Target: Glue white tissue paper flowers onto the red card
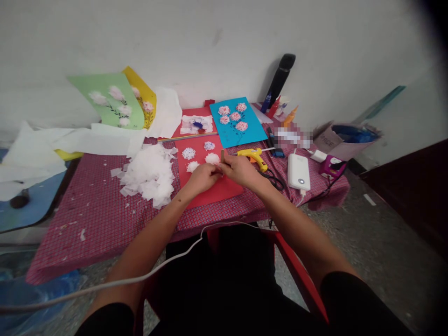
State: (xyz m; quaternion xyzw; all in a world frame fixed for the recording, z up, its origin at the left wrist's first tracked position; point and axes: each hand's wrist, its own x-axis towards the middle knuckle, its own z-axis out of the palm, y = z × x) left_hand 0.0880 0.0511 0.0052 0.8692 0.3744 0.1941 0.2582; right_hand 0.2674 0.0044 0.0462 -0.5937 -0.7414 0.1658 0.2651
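Note:
Over the red paper sheet (210,196) both hands meet with fingertips close together. My right hand (238,169) is closed around a short brown stick (222,155), which pokes up above its fingers. My left hand (205,177) is pinched at the same spot; what lies between its fingers is hidden. Beside them on the sheet are fluffy white paper flowers (212,158), with blue-specked ones (189,153) behind. Left of the sheet lies a heap of white tissue pieces (149,172). A yellow glue gun (252,154) rests just right of my right hand.
A blue sheet with pink-white flowers (224,135) lies behind, near a paint-stained tissue (196,125). Black scissors (275,179), a white power bank (298,171) and a purple power socket (331,166) sit rightward. Green flower artwork (108,102) leans on the wall. A white cable (168,259) crosses my lap.

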